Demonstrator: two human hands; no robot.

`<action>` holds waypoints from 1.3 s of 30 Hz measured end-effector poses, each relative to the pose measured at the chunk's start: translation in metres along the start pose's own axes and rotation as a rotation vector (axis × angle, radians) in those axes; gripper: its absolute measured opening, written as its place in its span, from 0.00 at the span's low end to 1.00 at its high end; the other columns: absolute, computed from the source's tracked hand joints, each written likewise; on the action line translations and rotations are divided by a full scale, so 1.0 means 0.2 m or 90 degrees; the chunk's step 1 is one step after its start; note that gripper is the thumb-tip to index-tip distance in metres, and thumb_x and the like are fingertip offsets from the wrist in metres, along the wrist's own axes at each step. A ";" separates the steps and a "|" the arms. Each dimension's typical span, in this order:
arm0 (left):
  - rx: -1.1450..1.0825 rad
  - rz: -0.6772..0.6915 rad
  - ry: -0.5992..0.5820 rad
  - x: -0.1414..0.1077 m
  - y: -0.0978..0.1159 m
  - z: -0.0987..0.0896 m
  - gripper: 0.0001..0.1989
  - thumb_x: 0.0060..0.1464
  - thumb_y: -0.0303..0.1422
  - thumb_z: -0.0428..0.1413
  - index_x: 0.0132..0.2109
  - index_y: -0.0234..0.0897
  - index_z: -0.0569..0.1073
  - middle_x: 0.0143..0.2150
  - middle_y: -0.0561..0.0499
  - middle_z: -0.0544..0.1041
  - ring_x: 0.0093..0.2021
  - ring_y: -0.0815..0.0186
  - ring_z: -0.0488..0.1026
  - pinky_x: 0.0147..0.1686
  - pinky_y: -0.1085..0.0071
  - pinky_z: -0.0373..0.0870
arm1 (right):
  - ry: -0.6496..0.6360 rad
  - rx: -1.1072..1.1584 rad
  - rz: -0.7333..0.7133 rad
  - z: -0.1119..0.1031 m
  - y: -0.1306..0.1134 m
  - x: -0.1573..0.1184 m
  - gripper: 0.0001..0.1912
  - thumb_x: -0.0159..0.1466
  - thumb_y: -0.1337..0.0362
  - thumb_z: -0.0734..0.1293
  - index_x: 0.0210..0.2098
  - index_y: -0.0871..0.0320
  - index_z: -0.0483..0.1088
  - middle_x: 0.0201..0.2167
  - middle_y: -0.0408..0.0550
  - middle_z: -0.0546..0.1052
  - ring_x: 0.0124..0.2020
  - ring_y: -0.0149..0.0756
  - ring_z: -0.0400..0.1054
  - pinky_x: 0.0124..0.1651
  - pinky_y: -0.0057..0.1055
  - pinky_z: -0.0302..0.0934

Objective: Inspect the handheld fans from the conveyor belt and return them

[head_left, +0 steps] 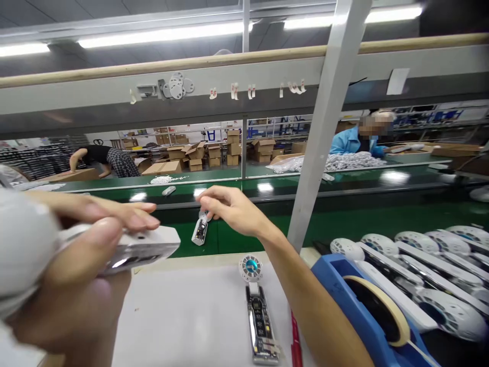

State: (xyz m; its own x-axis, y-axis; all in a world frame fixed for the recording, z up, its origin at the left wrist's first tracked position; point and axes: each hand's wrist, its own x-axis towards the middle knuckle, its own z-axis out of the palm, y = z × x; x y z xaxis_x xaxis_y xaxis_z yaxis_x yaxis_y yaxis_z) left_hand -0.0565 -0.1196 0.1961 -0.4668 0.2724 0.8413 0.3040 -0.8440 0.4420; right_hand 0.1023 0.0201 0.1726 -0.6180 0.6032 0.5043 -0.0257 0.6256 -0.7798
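Note:
My left hand point(87, 255) is wrapped round a white handheld fan point(153, 247), held up close to the camera. Its rounded end looms blurred at the left edge. Over the green conveyor, my right hand point(237, 211) has its fingers curled and pinched at the top of a small fan unit point(200, 232), whose open casing shows dark inner parts. The fingers partly cover its round end. On the white work surface below lies another fan unit point(260, 321) with a bare circuit board in its handle and a blue-centred fan head.
A red pen point(295, 341) lies beside the right forearm. At right stand a blue tape dispenser point(336, 290) and a row of white fans point(405, 260). A slanted metal post point(324, 122) rises past the conveyor point(267, 196). A co-worker point(359, 137) sits across it.

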 end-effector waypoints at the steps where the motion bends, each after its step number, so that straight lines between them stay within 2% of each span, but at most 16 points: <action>1: -0.024 0.013 -0.012 0.01 -0.02 0.04 0.05 0.48 0.24 0.57 0.30 0.39 0.72 0.26 0.56 0.74 0.28 0.64 0.75 0.44 0.61 0.78 | -0.078 0.043 -0.013 0.02 -0.05 -0.02 0.19 0.69 0.51 0.65 0.50 0.58 0.74 0.44 0.49 0.78 0.43 0.36 0.74 0.43 0.30 0.68; 3: -0.060 -0.035 -0.057 0.03 -0.09 0.08 0.03 0.48 0.25 0.60 0.30 0.37 0.74 0.25 0.55 0.76 0.29 0.64 0.77 0.44 0.63 0.78 | -0.201 0.075 -0.028 0.06 -0.12 -0.06 0.23 0.66 0.53 0.69 0.57 0.56 0.70 0.52 0.50 0.75 0.51 0.40 0.71 0.48 0.32 0.68; 5: -0.087 -0.167 -0.095 0.05 -0.16 0.09 0.04 0.48 0.28 0.63 0.30 0.36 0.75 0.25 0.54 0.77 0.32 0.63 0.79 0.43 0.65 0.78 | -0.238 0.037 -0.036 0.10 -0.16 -0.07 0.26 0.64 0.58 0.71 0.60 0.55 0.67 0.54 0.50 0.74 0.52 0.42 0.70 0.51 0.35 0.67; 8: -0.134 -0.355 -0.125 0.07 -0.24 0.07 0.08 0.47 0.31 0.66 0.32 0.36 0.74 0.26 0.53 0.78 0.34 0.62 0.79 0.35 0.68 0.77 | -0.197 -0.005 -0.036 0.17 -0.14 -0.06 0.24 0.65 0.67 0.68 0.60 0.55 0.66 0.49 0.50 0.76 0.46 0.42 0.71 0.48 0.37 0.68; 13: -0.130 -0.459 -0.080 0.07 -0.35 0.08 0.12 0.43 0.32 0.68 0.33 0.35 0.74 0.27 0.53 0.77 0.29 0.65 0.75 0.30 0.71 0.72 | -0.139 0.040 0.018 0.25 -0.03 -0.01 0.26 0.64 0.70 0.65 0.61 0.55 0.64 0.43 0.47 0.77 0.41 0.40 0.72 0.44 0.37 0.69; 16: -0.096 -0.482 -0.082 0.08 -0.43 0.08 0.14 0.42 0.33 0.68 0.34 0.34 0.74 0.29 0.52 0.76 0.32 0.66 0.74 0.34 0.71 0.71 | -0.128 0.117 0.074 0.28 0.05 0.02 0.22 0.64 0.68 0.67 0.57 0.56 0.66 0.44 0.48 0.77 0.43 0.41 0.73 0.45 0.38 0.70; 19: -0.015 -0.477 -0.121 0.09 -0.51 0.07 0.20 0.45 0.36 0.67 0.44 0.35 0.73 0.41 0.48 0.78 0.41 0.63 0.75 0.42 0.69 0.71 | -0.126 0.252 0.155 0.27 0.12 0.05 0.20 0.62 0.66 0.71 0.54 0.58 0.68 0.45 0.50 0.78 0.45 0.41 0.74 0.47 0.38 0.71; 22: 0.064 -0.498 -0.143 0.09 -0.61 0.04 0.27 0.50 0.40 0.63 0.54 0.37 0.66 0.51 0.43 0.75 0.49 0.59 0.74 0.48 0.65 0.70 | -0.105 0.365 0.276 0.23 0.17 0.08 0.24 0.58 0.64 0.76 0.51 0.60 0.70 0.44 0.51 0.79 0.43 0.40 0.76 0.45 0.36 0.73; 25: 0.109 -0.513 -0.123 0.08 -0.70 0.02 0.33 0.51 0.37 0.62 0.61 0.37 0.59 0.59 0.38 0.69 0.57 0.54 0.70 0.53 0.61 0.67 | -0.062 0.388 0.364 0.17 0.24 0.11 0.17 0.58 0.65 0.76 0.46 0.63 0.75 0.40 0.52 0.80 0.39 0.38 0.76 0.45 0.36 0.74; 28: 0.153 -0.504 -0.111 0.07 -0.75 0.01 0.35 0.51 0.34 0.62 0.63 0.39 0.57 0.64 0.36 0.63 0.63 0.53 0.64 0.58 0.58 0.63 | 0.018 0.349 0.417 0.11 0.36 0.13 0.08 0.67 0.64 0.69 0.42 0.64 0.76 0.40 0.53 0.80 0.39 0.36 0.76 0.48 0.35 0.74; 30: 0.170 -0.497 -0.118 0.07 -0.77 0.01 0.30 0.52 0.33 0.61 0.60 0.40 0.60 0.64 0.38 0.63 0.63 0.54 0.63 0.58 0.59 0.62 | 0.085 0.296 0.448 0.07 0.47 0.14 0.09 0.71 0.63 0.65 0.44 0.62 0.74 0.41 0.52 0.80 0.41 0.35 0.76 0.48 0.33 0.73; 33: 0.192 -0.483 -0.129 0.08 -0.76 0.00 0.23 0.52 0.30 0.59 0.55 0.40 0.66 0.62 0.39 0.65 0.63 0.56 0.64 0.58 0.62 0.63 | 0.152 0.167 0.504 -0.01 0.63 0.12 0.13 0.72 0.60 0.64 0.52 0.60 0.70 0.42 0.50 0.79 0.38 0.33 0.75 0.41 0.32 0.73; 36: 0.214 -0.465 -0.137 0.08 -0.77 -0.01 0.18 0.51 0.28 0.59 0.51 0.39 0.69 0.60 0.41 0.67 0.61 0.58 0.65 0.58 0.63 0.63 | 0.123 -0.006 0.582 -0.07 0.76 0.08 0.18 0.72 0.58 0.64 0.58 0.60 0.66 0.41 0.48 0.76 0.32 0.31 0.73 0.33 0.30 0.71; 39: 0.228 -0.448 -0.148 0.07 -0.78 0.00 0.16 0.51 0.28 0.59 0.48 0.39 0.71 0.57 0.42 0.70 0.59 0.58 0.67 0.57 0.62 0.63 | 0.025 -0.169 0.655 -0.10 0.84 0.03 0.17 0.72 0.59 0.66 0.56 0.60 0.67 0.40 0.47 0.75 0.30 0.30 0.71 0.31 0.29 0.70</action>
State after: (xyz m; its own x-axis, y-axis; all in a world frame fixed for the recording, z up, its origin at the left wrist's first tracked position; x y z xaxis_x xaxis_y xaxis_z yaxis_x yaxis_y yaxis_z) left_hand -0.1113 0.0160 0.1391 -0.4752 0.8044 0.3565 0.2698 -0.2525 0.9292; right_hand 0.1104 0.1390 0.0518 -0.2189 0.9159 -0.3366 0.6707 -0.1093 -0.7336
